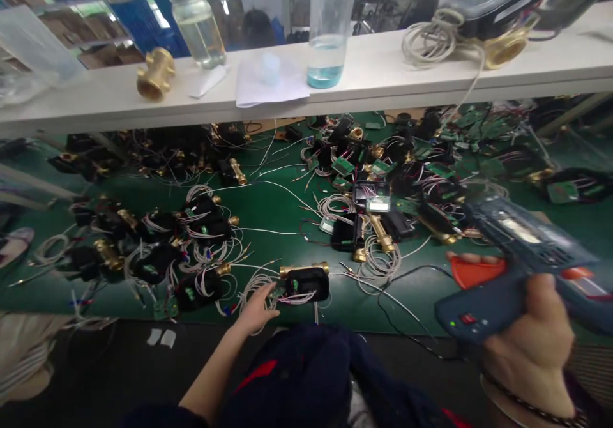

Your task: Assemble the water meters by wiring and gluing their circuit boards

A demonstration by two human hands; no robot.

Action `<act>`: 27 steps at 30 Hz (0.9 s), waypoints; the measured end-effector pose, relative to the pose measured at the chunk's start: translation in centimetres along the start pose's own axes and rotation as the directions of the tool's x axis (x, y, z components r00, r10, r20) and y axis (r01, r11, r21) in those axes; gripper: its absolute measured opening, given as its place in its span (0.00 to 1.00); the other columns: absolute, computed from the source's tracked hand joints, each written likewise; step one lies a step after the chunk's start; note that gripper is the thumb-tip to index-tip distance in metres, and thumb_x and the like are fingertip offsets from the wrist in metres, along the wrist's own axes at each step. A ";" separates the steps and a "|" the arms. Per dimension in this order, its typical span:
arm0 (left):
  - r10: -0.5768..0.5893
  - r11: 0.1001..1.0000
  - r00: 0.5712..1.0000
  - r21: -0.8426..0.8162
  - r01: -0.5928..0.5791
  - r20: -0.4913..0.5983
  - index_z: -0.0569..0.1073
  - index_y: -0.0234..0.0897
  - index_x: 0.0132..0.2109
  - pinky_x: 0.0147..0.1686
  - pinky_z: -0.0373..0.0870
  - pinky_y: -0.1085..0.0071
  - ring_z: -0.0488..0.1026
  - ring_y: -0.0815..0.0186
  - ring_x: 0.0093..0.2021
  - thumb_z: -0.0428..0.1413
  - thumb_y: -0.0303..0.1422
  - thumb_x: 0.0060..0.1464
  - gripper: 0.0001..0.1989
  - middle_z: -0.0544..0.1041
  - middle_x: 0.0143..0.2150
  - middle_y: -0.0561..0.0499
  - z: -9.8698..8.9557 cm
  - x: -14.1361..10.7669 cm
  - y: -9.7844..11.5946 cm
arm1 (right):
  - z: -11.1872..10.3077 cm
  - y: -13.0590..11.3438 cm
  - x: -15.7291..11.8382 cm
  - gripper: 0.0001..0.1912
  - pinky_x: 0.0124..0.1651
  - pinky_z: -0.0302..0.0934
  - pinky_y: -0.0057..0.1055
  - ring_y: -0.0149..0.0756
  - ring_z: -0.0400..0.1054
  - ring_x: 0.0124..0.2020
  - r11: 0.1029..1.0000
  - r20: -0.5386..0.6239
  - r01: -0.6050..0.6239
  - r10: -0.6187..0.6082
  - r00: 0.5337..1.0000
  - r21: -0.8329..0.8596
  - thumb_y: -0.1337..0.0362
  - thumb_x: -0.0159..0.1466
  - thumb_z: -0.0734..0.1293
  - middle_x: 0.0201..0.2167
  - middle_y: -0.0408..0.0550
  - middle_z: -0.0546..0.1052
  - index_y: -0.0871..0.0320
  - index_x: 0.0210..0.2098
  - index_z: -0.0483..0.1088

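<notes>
My right hand (536, 338) is wrapped around the handle of a dark blue glue gun (498, 306) with an orange trigger (476, 271), held up at the right above the bench. My left hand (258, 310) reaches to the bench's front edge, its fingertips at a small green circuit board (276, 292). The board sits beside an open black meter housing (309, 284), which has a brass pipe (301, 268) behind it and wires running out. A coil of grey cable (253, 286) lies partly under my left hand.
On the green bench (268, 214), several similar wired housings (204, 223) lie left, and more (368, 220) crowd the right and back. A black cord (397, 275) crosses the front right. A white shelf (287, 99) above carries a brass fitting (156, 73) and bottles (328, 61).
</notes>
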State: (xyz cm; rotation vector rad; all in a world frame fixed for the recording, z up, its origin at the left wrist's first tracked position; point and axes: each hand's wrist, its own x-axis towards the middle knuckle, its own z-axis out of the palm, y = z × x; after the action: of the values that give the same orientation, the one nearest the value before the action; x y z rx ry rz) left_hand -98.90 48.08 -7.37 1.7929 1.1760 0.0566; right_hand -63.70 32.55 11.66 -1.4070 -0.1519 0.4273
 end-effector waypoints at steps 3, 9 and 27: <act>0.001 1.000 1.000 -0.017 -0.001 0.002 0.76 0.34 0.39 0.58 0.57 0.53 0.66 0.52 0.52 0.58 0.27 0.40 0.14 0.74 0.46 0.42 -1.0 0.1 0.7 | 0.8 0.8 -1.0 0.19 0.46 0.67 0.47 0.47 0.74 0.37 0.993 -0.045 -0.115 0.116 0.992 0.023 0.46 0.49 0.68 0.25 0.46 0.76 0.55 0.29 0.70; -0.041 0.981 0.998 -0.190 0.032 -0.042 0.74 0.35 0.34 0.43 0.67 0.64 0.71 0.58 0.38 0.59 0.41 0.43 0.13 0.76 0.35 0.48 -3.8 1.4 5.8 | -0.9 3.5 -1.7 0.20 0.48 0.67 0.43 0.47 0.74 0.39 0.958 0.069 -0.280 0.284 0.956 -0.068 0.48 0.51 0.69 0.30 0.48 0.79 0.56 0.36 0.72; -0.167 0.838 0.980 -0.539 0.082 -0.111 0.74 0.30 0.41 0.37 0.66 0.69 0.71 0.59 0.38 0.56 0.47 0.48 0.23 0.76 0.38 0.43 0.5 3.5 12.1 | -2.0 9.9 -5.8 0.27 0.52 0.62 0.48 0.50 0.71 0.42 0.819 0.626 -0.062 0.483 0.612 -0.571 0.43 0.48 0.70 0.36 0.54 0.78 0.60 0.34 0.72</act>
State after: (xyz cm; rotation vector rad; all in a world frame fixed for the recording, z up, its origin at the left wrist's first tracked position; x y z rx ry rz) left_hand -88.50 49.34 -0.39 1.2307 1.2361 0.4147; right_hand -70.24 29.54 2.51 -1.6898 -0.7836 1.3341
